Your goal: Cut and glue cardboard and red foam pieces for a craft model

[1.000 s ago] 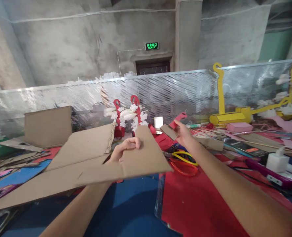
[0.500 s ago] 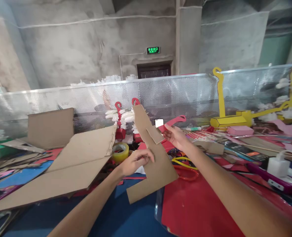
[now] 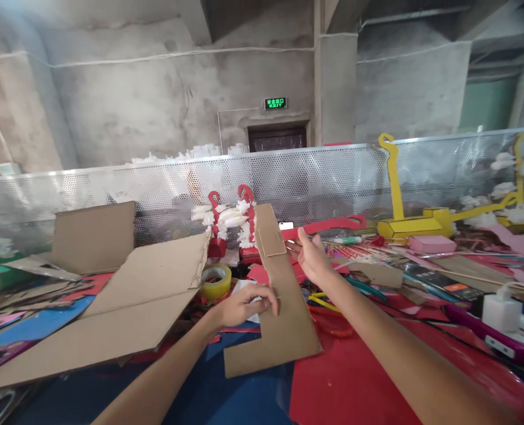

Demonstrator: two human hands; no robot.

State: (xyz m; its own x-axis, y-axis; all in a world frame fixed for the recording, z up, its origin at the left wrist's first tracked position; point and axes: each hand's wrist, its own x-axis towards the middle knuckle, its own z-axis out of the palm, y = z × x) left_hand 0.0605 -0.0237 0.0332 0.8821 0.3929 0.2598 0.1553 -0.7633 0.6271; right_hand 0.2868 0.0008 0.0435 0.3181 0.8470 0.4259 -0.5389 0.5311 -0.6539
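Note:
My left hand [image 3: 249, 304] has its fingers curled over the left edge of a brown cardboard cutout [image 3: 288, 319], which is long and has a foot jutting left at the bottom. A small cardboard piece [image 3: 271, 242] lies against its upper part. Between the thumb and fingers of my right hand [image 3: 313, 257] is a red strip with a hooked end [image 3: 333, 225]; the hook points right, and the strip's left end reaches the cutout's right edge. Behind the cutout stand red hook-topped shapes [image 3: 246, 195] with white fluffy trim.
Large cardboard sheets [image 3: 156, 265] and a roll of yellow tape [image 3: 216, 282] are on the left. Red sheets [image 3: 350, 378] cover the near right. A yellow hooked shape [image 3: 397, 177], a purple power strip [image 3: 505, 339] and scraps lie further right. A perforated metal panel [image 3: 333, 183] runs behind.
The red strip has swung flatter and reaches further right in my right hand. The cardboard cutout's top has shifted right, and the small piece on it now sits more upright.

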